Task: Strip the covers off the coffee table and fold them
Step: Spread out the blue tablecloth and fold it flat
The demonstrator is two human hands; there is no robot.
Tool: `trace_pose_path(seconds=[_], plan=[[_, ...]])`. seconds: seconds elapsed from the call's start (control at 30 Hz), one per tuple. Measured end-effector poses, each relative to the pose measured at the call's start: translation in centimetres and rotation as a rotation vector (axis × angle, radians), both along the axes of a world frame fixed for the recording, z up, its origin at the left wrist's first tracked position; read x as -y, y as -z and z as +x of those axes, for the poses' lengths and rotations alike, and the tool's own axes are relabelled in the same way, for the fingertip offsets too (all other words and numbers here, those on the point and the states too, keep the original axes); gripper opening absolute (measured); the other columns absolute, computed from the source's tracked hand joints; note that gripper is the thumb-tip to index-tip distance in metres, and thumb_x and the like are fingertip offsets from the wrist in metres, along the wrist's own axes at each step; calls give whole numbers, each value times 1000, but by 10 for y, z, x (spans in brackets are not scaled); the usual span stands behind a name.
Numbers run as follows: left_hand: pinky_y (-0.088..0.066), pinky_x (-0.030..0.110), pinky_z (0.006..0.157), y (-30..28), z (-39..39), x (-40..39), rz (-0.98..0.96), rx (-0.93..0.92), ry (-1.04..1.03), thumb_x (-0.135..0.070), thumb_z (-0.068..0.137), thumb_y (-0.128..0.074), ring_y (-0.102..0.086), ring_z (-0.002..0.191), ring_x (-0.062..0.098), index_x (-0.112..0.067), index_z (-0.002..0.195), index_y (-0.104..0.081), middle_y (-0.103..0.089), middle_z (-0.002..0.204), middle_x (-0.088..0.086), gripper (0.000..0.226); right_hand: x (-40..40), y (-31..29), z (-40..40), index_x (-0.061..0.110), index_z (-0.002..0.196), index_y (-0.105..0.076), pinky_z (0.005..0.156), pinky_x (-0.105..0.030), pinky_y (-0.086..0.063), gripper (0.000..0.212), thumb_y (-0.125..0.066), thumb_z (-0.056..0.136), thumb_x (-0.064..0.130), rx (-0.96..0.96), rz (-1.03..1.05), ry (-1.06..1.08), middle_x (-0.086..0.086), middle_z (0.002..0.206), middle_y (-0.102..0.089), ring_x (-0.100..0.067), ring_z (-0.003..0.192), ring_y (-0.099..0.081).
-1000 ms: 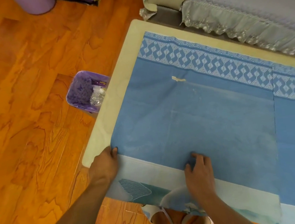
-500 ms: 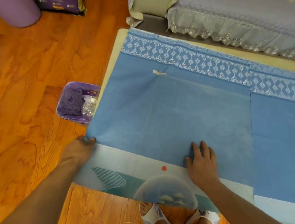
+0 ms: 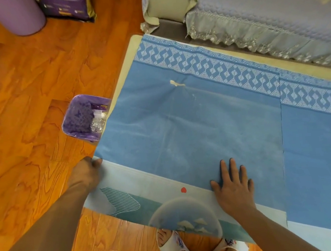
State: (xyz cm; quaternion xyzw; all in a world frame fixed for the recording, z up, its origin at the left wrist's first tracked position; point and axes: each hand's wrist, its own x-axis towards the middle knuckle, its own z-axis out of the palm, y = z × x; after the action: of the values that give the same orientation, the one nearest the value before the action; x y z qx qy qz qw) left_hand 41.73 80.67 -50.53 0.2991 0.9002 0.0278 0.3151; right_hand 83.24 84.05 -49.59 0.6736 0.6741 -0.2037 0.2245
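Right now we have the blue cover (image 3: 190,127) folded over on the coffee table (image 3: 127,64), its plain blue side up, with the patterned border along the far edge and the pale printed part hanging off the near edge toward our feet. Our left hand (image 3: 88,172) pinches the near left corner of the blue layer, fingers curled round the edge, out past the table's side. Our right hand (image 3: 234,185) lies flat with fingers spread and straight, pressing the near edge of the blue layer down onto the pale part beneath.

To do this fold well, we judge we should keep the right palm as an anchor while the left draws the corner taut, so the crease runs straight and the edges line up. We should smooth outward from the palm to push out the faint wrinkles. A second blue panel (image 3: 319,152) lies just beside it to the right, and we should keep the two from dragging together.

Beside the table on the wooden floor (image 3: 28,97) sits a small purple bin (image 3: 84,118); in it we see something dark purple with a pattern and what looks like a crumpled clear plastic bottle. A larger purple tub (image 3: 17,16) stands further off, its contents hidden, near a purple pack (image 3: 66,8). A sofa with a lace-edged throw (image 3: 261,17) runs behind the table.
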Motion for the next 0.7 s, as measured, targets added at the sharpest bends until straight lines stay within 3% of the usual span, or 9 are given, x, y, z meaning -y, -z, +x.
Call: trace_pose_path(seconds=[0.13, 0.3, 0.37, 0.5, 0.6, 0.7], plan=[[-41, 49, 103, -3, 1, 1, -8, -10, -7, -36, 105, -50, -57, 118, 48, 2, 122, -63, -62, 129, 30, 43, -3, -4, -1, 29, 157, 15, 123, -54, -2, 76, -21, 100, 63, 10, -5, -5, 0, 166, 21, -32, 153, 14], [-45, 49, 99, -7, 4, 7, 3, -34, 3, -33, 105, -50, -60, 112, 50, 1, 118, -63, -64, 123, 31, 39, -28, -16, -20, 18, 148, -40, 118, -51, -27, 62, -38, 97, 53, -129, 211, -26, -13, 157, -32, -37, 141, -31], [-46, 50, 98, -7, 7, 9, 7, -35, 0, -32, 105, -48, -60, 111, 50, 1, 118, -62, -64, 123, 31, 38, -50, -10, -32, 11, 141, -51, 112, -53, -37, 65, -36, 92, 51, -241, 286, -96, -19, 150, -43, -42, 133, -42], [-46, 50, 98, -5, 12, 7, 13, -35, -43, -32, 106, -46, -59, 113, 50, 1, 120, -60, -63, 125, 31, 39, -106, 1, -64, 12, 150, -41, 116, -55, -31, 72, -34, 92, 53, -298, 250, -263, -18, 159, -31, -44, 144, -29], [-46, 49, 95, -5, 19, 4, -8, -51, -81, -31, 107, -42, -59, 113, 50, 1, 120, -56, -62, 125, 32, 38, -149, 4, -85, 22, 160, -17, 122, -51, -16, 71, -37, 99, 53, -246, 219, -365, -8, 167, -8, -37, 152, -6], [-46, 47, 91, -6, 25, 0, -26, -69, -123, -31, 107, -41, -61, 110, 48, -2, 116, -55, -64, 122, 30, 34, -187, 8, -120, 26, 161, -3, 124, -50, -1, 73, -27, 101, 59, -187, 206, -454, -3, 168, 8, -34, 153, 9]])
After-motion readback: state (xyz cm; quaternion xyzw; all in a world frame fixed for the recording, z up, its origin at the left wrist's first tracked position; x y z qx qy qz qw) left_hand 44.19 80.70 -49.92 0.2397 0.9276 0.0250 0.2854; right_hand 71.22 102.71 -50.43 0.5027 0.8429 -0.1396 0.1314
